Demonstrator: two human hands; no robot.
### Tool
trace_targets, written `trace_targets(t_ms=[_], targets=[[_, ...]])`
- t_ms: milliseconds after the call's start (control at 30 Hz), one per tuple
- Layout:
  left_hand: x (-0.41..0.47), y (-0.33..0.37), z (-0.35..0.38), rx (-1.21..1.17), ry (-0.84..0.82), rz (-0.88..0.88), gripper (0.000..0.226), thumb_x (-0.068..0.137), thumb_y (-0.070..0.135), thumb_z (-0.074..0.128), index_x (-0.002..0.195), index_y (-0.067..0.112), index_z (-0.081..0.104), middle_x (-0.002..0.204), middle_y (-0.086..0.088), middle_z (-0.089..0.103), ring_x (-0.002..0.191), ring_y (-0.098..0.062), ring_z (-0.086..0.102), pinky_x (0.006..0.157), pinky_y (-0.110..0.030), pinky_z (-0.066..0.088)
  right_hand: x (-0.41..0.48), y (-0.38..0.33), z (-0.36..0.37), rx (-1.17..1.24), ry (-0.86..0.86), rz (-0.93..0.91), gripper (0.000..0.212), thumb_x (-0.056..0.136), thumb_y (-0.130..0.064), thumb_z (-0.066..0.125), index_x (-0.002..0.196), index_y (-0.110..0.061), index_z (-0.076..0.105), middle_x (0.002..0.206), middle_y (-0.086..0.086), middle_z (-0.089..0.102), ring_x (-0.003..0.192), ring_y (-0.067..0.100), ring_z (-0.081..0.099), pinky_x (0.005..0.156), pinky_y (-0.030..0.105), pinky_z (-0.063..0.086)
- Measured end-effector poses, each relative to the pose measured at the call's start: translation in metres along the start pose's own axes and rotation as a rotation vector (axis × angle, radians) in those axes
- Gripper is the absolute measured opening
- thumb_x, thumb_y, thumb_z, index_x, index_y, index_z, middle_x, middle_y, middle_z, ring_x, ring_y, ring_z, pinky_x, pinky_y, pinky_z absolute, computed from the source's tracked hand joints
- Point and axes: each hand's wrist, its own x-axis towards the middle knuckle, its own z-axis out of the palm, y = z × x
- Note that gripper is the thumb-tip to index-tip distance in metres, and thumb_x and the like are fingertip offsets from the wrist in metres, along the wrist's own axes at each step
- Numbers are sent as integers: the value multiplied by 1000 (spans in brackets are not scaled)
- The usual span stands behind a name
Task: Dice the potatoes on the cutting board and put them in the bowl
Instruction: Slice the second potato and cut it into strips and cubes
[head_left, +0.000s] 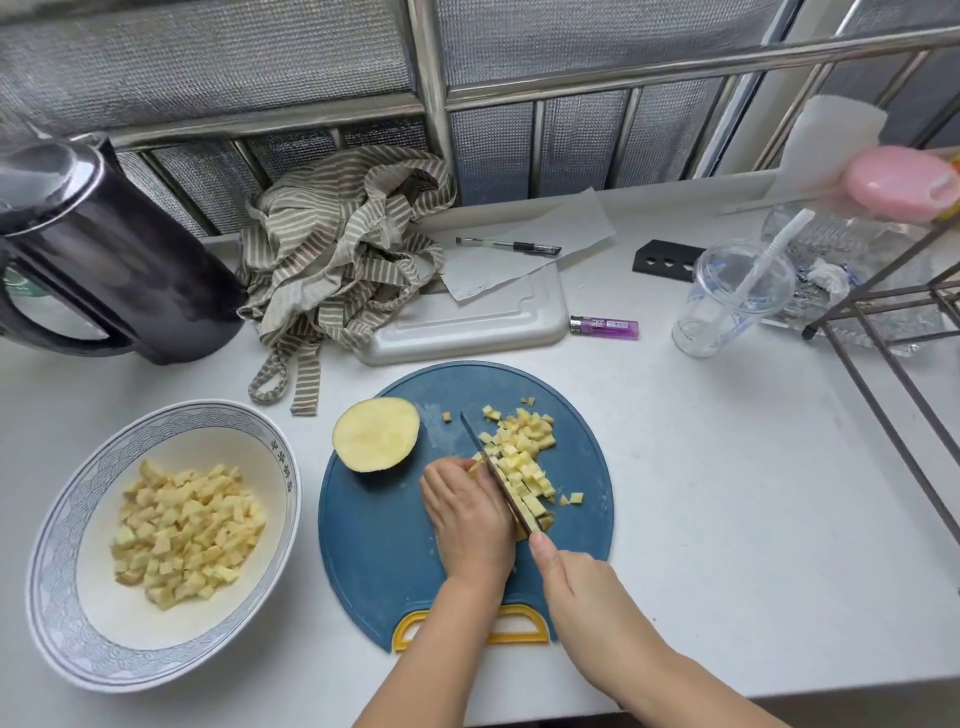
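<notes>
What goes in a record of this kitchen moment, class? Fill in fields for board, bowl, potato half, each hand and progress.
cutting board: blue, round, on the white counter
potato half: cut face up, at the board's left edge
loose dice: on the board, right of the knife
bowl: left of the board, holds diced potato
left hand: holds down the potato strips
right hand: grips the knife
progress: dicing unfinished

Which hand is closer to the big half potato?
Left. The left hand holds the potato strips just right of the half potato, a bit nearer the person. The right hand grips the knife farther away, over the near part of the cutting board.
</notes>
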Motion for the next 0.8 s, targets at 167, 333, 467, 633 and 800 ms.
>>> trace_targets(t_ms=[167, 333, 467, 633, 800], targets=[[0, -1, 1, 7, -21, -6, 29, 95, 31, 31, 90, 8, 48, 93, -11, 48, 86, -27, 45, 83, -38, 37, 4, -3, 0, -24, -23, 43, 53, 104, -44, 13, 62, -20, 34, 62, -5, 40, 58, 6, 36, 55, 19, 30], [2, -2, 1, 24, -50, 11, 30, 94, 31, 31, 89, 7, 48, 92, -12, 48, 86, -29, 46, 84, -38, 37, 11, -4, 1, 1, -40, 62, 56, 104, -46, 13, 62, -18, 36, 61, -3, 41, 57, 9, 38, 54, 21, 30], [3, -1, -1, 18, -56, 17, 25, 93, 29, 32, 89, 8, 46, 92, -12, 48, 86, -29, 47, 82, -44, 42, 17, -1, 3, 25, -32, 74, 58, 104, -47, 14, 61, -16, 38, 59, -2, 42, 56, 11, 40, 55, 26, 32], [3, 1, -2, 26, -47, 29, 24, 92, 26, 33, 88, 7, 47, 91, -12, 49, 83, -28, 48, 77, -44, 45, 22, 1, 15, 34, 0, 82, 58, 104, -47, 14, 60, -18, 39, 59, -1, 45, 60, 15, 45, 65, 33, 38], [3, 1, -3, 34, -39, 31, 25, 92, 26, 32, 87, 7, 48, 90, -12, 49, 83, -29, 49, 76, -42, 45, 22, 4, 24, 25, 74, 63, 55, 104, -45, 17, 59, -20, 38, 59, -5, 43, 56, 7, 40, 55, 28, 32]])
